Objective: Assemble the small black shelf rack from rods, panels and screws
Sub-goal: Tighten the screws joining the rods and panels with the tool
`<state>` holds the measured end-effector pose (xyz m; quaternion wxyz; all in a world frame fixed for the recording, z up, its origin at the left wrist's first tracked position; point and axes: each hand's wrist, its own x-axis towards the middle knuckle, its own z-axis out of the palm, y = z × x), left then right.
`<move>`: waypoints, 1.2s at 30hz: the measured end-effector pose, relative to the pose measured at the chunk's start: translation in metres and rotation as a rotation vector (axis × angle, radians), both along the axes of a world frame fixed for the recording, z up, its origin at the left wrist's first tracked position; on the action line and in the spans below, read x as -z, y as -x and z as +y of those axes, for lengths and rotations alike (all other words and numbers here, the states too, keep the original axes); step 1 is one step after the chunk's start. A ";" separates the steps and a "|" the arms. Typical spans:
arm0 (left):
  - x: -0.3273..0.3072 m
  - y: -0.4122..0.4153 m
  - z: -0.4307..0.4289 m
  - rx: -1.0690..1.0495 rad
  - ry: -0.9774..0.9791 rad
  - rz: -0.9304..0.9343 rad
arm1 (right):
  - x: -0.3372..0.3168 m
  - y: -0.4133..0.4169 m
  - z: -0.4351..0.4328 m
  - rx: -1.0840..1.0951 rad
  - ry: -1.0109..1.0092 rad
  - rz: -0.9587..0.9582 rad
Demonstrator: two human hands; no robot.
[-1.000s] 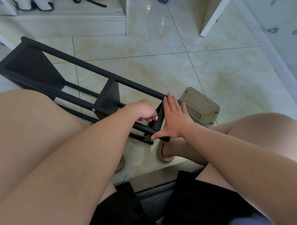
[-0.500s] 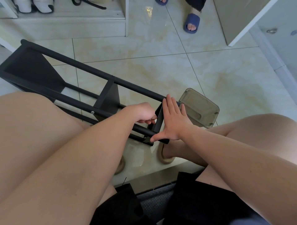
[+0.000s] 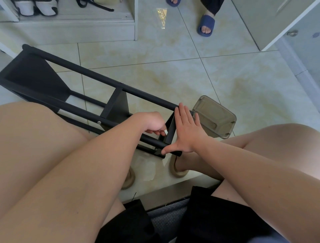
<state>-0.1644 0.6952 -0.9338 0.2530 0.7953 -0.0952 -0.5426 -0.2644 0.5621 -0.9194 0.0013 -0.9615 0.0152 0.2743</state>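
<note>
my right hand (image 3: 187, 134) flat, thumb spread, bracing end panel (image 3: 170, 130) | my left hand (image 3: 152, 122) curled behind it, pinch unseen | risk: palm slips, panel skews off rod (image 3: 150, 141)

Second person's foot in a blue slipper (image 3: 206, 26) has come in at 1 o'clock; 1 s ago only a sliver of blue showed at the top edge. Another slippered foot (image 3: 173, 2) now pokes in at 12 o'clock. Door panel (image 3: 268, 20) at 1-2 o'clock has swung rightward, uncovering more floor (image 3: 225, 72). View tipped up slightly: black rack (image 3: 97, 78) sits a touch lower in frame.
</note>
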 end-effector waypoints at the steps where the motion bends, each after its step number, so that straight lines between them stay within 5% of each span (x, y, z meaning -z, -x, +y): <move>1: 0.000 0.000 0.001 0.015 -0.002 -0.004 | 0.000 0.000 0.000 0.002 -0.002 0.001; 36: -0.011 0.001 0.008 0.528 -0.114 -0.189 | -0.002 -0.002 -0.004 0.010 -0.010 0.020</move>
